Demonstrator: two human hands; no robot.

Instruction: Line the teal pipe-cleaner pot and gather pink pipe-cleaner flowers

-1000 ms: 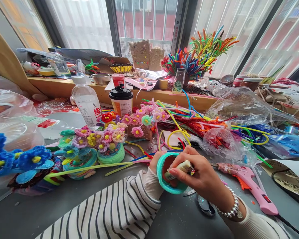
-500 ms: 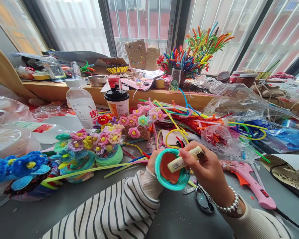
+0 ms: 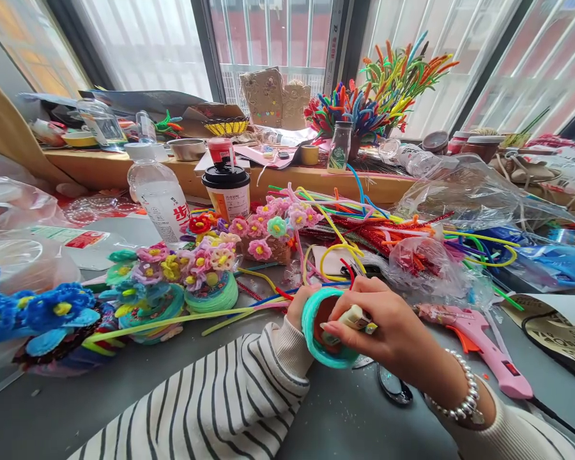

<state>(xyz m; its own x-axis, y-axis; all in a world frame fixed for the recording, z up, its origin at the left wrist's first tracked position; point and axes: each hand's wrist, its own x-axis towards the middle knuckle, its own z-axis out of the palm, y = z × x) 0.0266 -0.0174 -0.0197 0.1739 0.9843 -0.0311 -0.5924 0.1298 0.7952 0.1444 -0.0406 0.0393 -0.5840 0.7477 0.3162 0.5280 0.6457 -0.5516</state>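
A round cup wrapped in turquoise yarn is tilted so that its opening faces me, with a brown inside. My left hand holds it from the left and behind, most fingers hidden. In my right hand is a cream-coloured stick, pinched between thumb and fingers, its lower end inside the cup. Scissors lie on the table partly under my right hand. To the right rests a pink glue gun.
Yarn-wrapped pots with fuzzy flowers stand left. Behind are a water bottle, a lidded cup and heaped pipe cleaners. Plastic bags lie right. A glass bottle stands on the wooden ledge.
My right hand has moved left and over the cup, and the stick has gone deeper into it, now more upright and mostly covered by my fingers. The view has shifted slightly.
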